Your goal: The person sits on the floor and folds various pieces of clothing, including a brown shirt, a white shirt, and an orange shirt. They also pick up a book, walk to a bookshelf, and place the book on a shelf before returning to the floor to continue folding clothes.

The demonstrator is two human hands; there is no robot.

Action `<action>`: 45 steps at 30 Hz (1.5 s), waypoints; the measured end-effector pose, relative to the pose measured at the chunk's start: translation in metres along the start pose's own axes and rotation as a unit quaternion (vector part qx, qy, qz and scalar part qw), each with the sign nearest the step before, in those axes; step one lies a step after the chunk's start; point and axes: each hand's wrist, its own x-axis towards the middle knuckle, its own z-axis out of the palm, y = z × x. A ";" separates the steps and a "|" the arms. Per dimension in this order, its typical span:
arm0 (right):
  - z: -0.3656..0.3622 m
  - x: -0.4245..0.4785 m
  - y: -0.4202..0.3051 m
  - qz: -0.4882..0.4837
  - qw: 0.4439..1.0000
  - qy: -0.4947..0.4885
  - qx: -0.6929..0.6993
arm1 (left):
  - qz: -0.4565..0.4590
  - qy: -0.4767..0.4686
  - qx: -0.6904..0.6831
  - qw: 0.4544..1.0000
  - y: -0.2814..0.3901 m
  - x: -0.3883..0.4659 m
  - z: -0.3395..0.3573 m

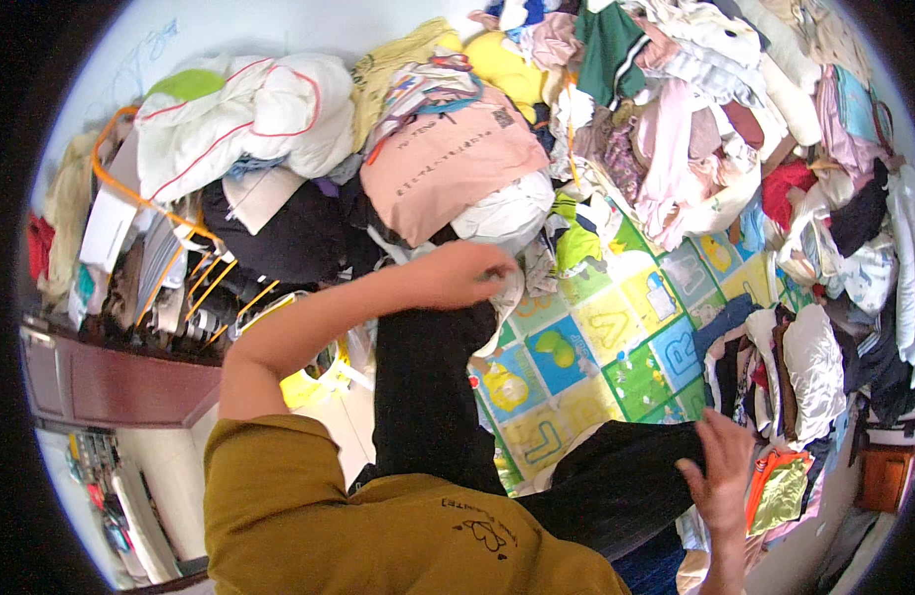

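Observation:
My left hand (483,277) reaches across above my left knee, its fingers curled and partly turned from view, so any grip is unclear. Just beyond it lie a white crumpled bundle (509,212) and a large pink printed bag (446,160). My right hand (718,465) is beside my right knee with fingers spread and nothing in them. Close to it stands a row of folded clothes (811,372), with orange and lime garments (781,491) lower down. My legs in black trousers (435,387) rest around a colourful letter play mat (606,342).
Heaps of clothes (695,149) run along the far side and right. A white quilt with red piping (242,119) lies at the upper left, above an orange wire rack (197,275). A yellow round item (316,379) sits on the tiled floor (357,424). A dark red cabinet (123,379) stands left.

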 end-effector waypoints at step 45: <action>0.209 0.730 -0.232 0.255 0.900 0.012 0.353 | -0.206 -0.019 -0.200 0.958 -0.073 -0.107 -0.048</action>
